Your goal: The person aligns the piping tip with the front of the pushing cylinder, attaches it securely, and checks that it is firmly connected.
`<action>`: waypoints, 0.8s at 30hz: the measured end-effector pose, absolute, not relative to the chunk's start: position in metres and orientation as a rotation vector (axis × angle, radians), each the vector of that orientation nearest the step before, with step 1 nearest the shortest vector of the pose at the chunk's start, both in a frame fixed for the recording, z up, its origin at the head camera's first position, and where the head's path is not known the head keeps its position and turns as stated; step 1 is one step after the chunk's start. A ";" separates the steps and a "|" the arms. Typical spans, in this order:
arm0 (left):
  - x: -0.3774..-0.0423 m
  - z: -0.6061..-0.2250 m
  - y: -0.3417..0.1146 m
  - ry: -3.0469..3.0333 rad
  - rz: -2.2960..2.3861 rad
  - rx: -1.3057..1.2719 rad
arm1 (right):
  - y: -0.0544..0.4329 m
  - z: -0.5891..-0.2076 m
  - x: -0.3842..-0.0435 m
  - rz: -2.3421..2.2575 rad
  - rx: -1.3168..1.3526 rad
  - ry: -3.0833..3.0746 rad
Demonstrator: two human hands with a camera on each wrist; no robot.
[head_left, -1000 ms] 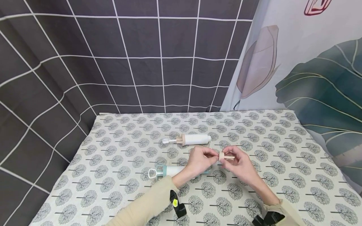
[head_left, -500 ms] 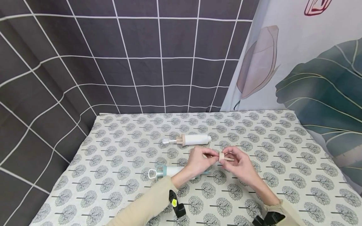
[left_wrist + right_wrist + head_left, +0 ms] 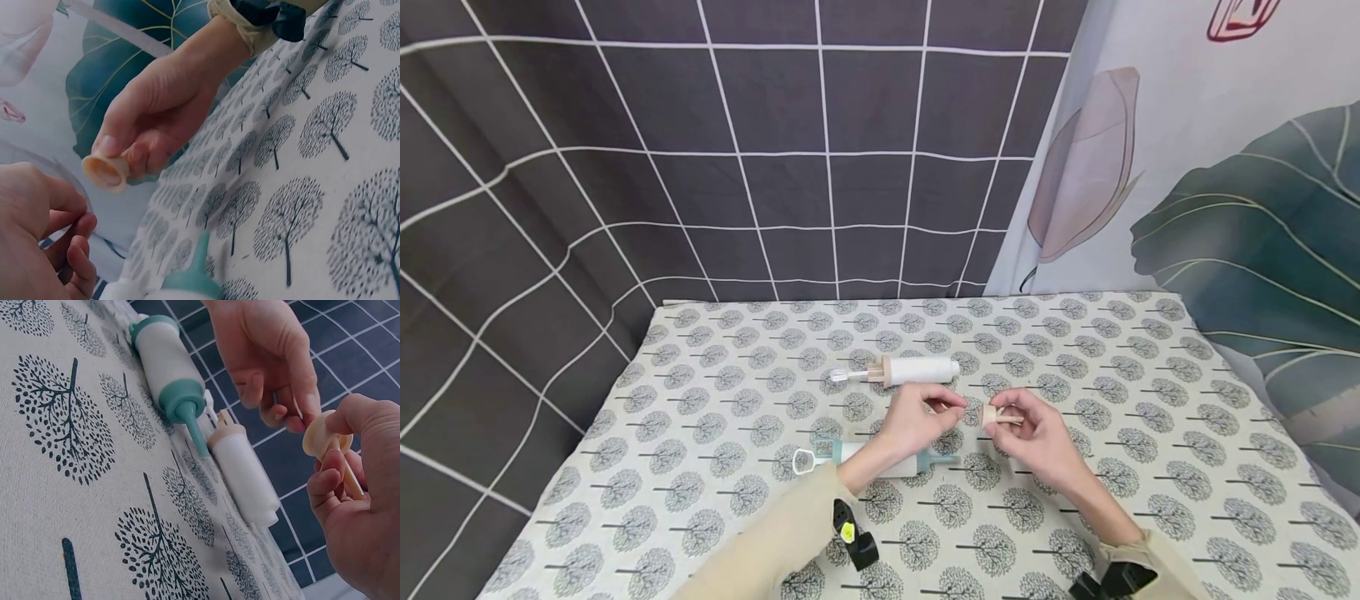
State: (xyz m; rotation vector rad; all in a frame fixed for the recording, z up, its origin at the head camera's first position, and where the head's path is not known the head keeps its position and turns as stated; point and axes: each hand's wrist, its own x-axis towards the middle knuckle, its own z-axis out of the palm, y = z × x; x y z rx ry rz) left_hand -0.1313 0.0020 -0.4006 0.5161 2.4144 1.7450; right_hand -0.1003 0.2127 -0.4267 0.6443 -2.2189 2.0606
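Observation:
My right hand point(image 3: 1033, 433) pinches a beige nozzle cap point(image 3: 990, 416) by its round collar. Its thin stem points back toward the palm, and the hollow end faces my left hand point(image 3: 917, 421). That hand stands a short way left of the cap, apart from it, with thumb and index fingertips together. Whether something tiny sits between those fingertips is too small to tell. A white syringe-like tube with a beige collar point(image 3: 920, 371) lies beyond the hands. Under my left wrist lies a similar white tube with teal ends point(image 3: 181, 397), partly hidden by the forearm in the head view.
A cloth with a tree print point(image 3: 722, 500) covers the table. Behind it hangs a dark curtain with white grid lines point(image 3: 872, 192), and a leaf-print curtain point(image 3: 1247, 208) hangs at the right. Both wrists wear black camera mounts point(image 3: 855, 536).
My left hand has drawn back to the left, off the nozzle cap it was pinching. More of the teal-ended tube shows now. The right hand stays in place with the cap.

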 end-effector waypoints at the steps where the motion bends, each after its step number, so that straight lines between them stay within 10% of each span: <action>1: -0.133 -0.400 -0.001 2.430 1.743 0.503 | 0.213 -0.427 -0.100 2.062 0.645 -2.219; 24: -0.177 -0.399 -0.042 3.037 1.307 0.500 | 0.214 -0.427 -0.100 2.047 0.641 -2.204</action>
